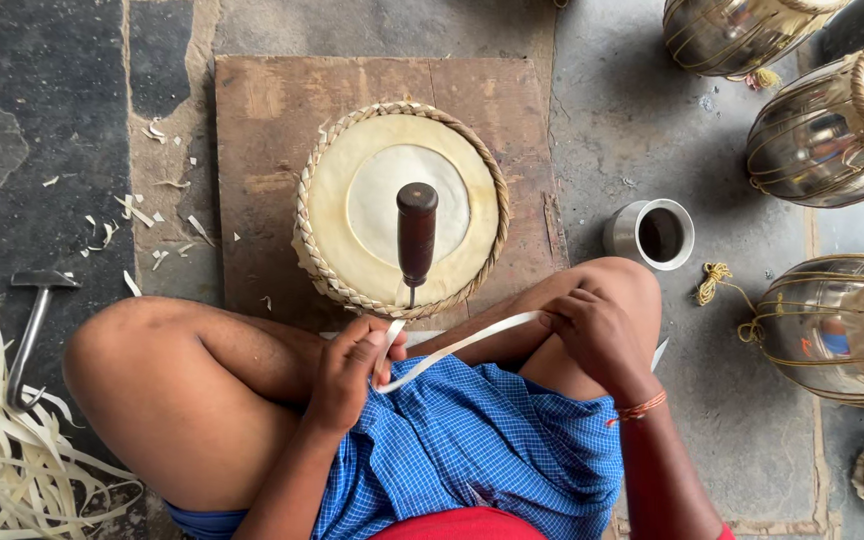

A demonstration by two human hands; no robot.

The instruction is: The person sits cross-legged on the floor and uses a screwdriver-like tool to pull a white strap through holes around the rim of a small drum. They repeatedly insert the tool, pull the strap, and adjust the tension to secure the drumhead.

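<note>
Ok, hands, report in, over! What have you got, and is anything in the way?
Left hand and right hand both pinch the pale strip, stretched between them. Awl stands stuck in the drum head's braided rim. Nothing blocking.

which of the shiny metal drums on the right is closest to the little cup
The lowest drum, with a yellow cord knot trailing from its left side, lies nearest the metal cup. The other two drums sit higher, toward the top right corner.

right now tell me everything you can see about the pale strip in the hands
The strip is a thin, flat, cream band, leather-like by its look. It runs slack between the left hand and the right hand, each pinching one end above the lap, just in front of the round drumhead on the wooden board.
</note>
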